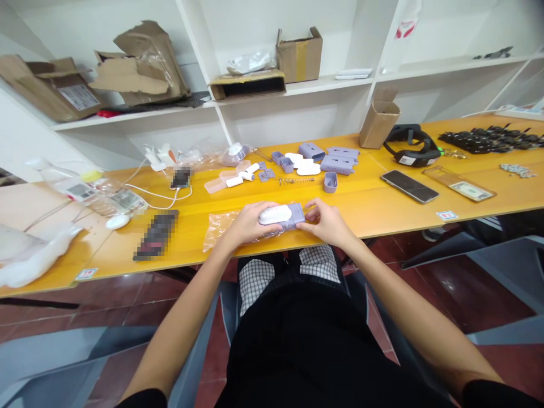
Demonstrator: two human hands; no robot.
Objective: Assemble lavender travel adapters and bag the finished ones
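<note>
- One lilac plastic casing [296, 216] with a white oval cover [275, 215] lies on a clear plastic bag [219, 231], near the front edge of the counter [361, 207].
- The left hand [250, 224] is closed over the white oval cover, and its palm presses from above.
- The right hand [325, 222] is half open, and its fingertips [307, 215] touch the casing's right end; I cannot tell if they grip firmly.
- Both forearms [182, 323] come inward from the body and meet low over the counter.
- For good work, the left palm should press evenly, so the cover sits level, while the right fingertips keep the casing steady.
- Further forward lie loose lilac housings [340, 161] and a small metal spring [296, 180].
</note>
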